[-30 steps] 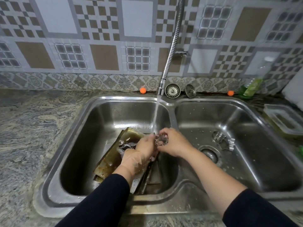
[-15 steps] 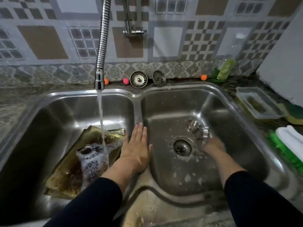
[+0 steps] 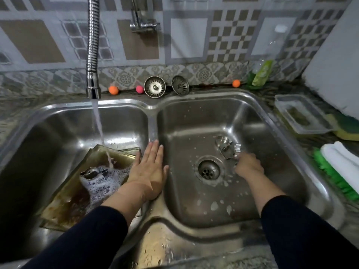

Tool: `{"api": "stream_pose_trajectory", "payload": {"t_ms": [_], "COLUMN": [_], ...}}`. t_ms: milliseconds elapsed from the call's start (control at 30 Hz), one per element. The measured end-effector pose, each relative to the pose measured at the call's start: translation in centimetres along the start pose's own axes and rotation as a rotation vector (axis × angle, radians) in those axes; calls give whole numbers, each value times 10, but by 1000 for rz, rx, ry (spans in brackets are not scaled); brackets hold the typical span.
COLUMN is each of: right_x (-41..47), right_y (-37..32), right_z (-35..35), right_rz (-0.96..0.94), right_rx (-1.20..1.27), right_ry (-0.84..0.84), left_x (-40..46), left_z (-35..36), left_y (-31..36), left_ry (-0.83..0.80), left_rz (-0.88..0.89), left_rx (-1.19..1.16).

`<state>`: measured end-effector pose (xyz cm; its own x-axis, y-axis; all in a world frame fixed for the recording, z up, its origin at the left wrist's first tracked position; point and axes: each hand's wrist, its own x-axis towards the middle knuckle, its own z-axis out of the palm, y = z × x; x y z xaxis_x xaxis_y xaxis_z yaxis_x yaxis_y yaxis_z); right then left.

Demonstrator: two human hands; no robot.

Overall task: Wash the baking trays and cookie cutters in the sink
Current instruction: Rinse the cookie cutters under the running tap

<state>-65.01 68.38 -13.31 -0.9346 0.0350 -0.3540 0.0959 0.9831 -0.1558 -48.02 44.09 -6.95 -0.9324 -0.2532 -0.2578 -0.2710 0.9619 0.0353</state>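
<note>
Brown, greasy baking trays (image 3: 64,200) lie stacked in the left basin of the steel double sink (image 3: 153,121), under running water. A metal cookie cutter (image 3: 93,172) sits in foam on the top tray. My left hand (image 3: 150,171) rests flat on the divider between the basins, fingers straight. More cookie cutters (image 3: 223,142) lie in the right basin beside the drain (image 3: 208,169). My right hand (image 3: 247,166) is low in that basin, fingers curled around a cookie cutter (image 3: 237,151) at the edge of the pile; the fingertips are hidden.
The flexible tap (image 3: 92,55) pours into the left basin. Two sink strainers (image 3: 154,86) and small coloured balls stand on the back ledge. On the right counter are a soap bottle (image 3: 262,72), a clear plastic container (image 3: 303,115), a sponge (image 3: 347,127) and a green brush (image 3: 338,175).
A second ago both hands held a flower-shaped cutter under the water. My right hand carried it into the right basin; my left hand moved onto the divider. Since half a second ago, little differs.
</note>
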Motion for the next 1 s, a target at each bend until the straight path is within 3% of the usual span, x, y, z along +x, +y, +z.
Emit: {"api": "stream_pose_trajectory", "payload": {"t_ms": [233,367,433,533,667,900,1000], "right_x": [-87,-156,-193,-229,-240,-219,-216], "right_y": [-72,-137,-170,-211,-259,-310,-307], "right_z": [-52,-63,-55,-13,67,122,126], "right_rz": [-338,-586,-697,-830,-871,-750,-769], "right_rx": [-57,-51,-6,11,-124,-172,-199], "right_ry": [-144,-104,-94,-203,-354,-229,-85], "left_x": [-1,-14,-26,-42,-49,-43,-44], "left_z": [-6,-8,2,22,44,55,57], "left_y": [-18,-62,-91,-137,-185,-215,-214], "left_ry": [-8,102,67,-122,-212,-214,-179], "left_rz": [127,205,154,-38,-205,-207,-177], "left_rx": [-28,-170,-224,-337,-328,-416,-457]}}
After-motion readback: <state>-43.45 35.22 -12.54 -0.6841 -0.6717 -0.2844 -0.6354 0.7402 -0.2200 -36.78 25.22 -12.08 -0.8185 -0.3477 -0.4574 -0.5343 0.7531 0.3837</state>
